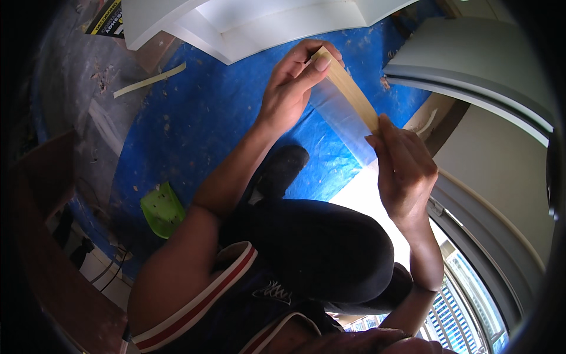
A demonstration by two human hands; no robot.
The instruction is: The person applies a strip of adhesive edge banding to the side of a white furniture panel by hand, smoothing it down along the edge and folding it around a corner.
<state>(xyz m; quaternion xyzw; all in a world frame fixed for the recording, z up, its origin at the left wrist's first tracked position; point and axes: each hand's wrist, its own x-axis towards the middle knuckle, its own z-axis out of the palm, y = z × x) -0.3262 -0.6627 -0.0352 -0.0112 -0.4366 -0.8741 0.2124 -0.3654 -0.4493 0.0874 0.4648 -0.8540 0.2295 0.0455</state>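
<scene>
Stretching a tan strip (351, 91) between two hands, the person sits low near me, one knee (354, 242) bent. Take the dark shoe (286, 171) as the middle of a clock, with twelve straight ahead: the strip slants from about half past twelve down toward two, held above a blue sheet (224, 106) that covers the floor. A translucent film (339, 118) runs along the strip's edge on the shoe's side, and I can see the blue through it.

The left hand (289, 79), at twelve, pinches the far end, thumb laid on the strip's face and fingers curled behind. The right hand (407, 162), at three, pinches the near end between thumb and fingers, which hide just where the strip stops.

At ten o'clock a loose pale strip (150, 79) lies across the edge of the blue sheet, well apart from the hands. Farther out, a little past ten, stands a black and yellow package (109, 17). Between eight and nine sits a green dustpan (160, 213) with dark specks in it. A white unit (283, 29) spans twelve, beyond the left hand, and a grey panel (471, 56) reaches in from two.
</scene>
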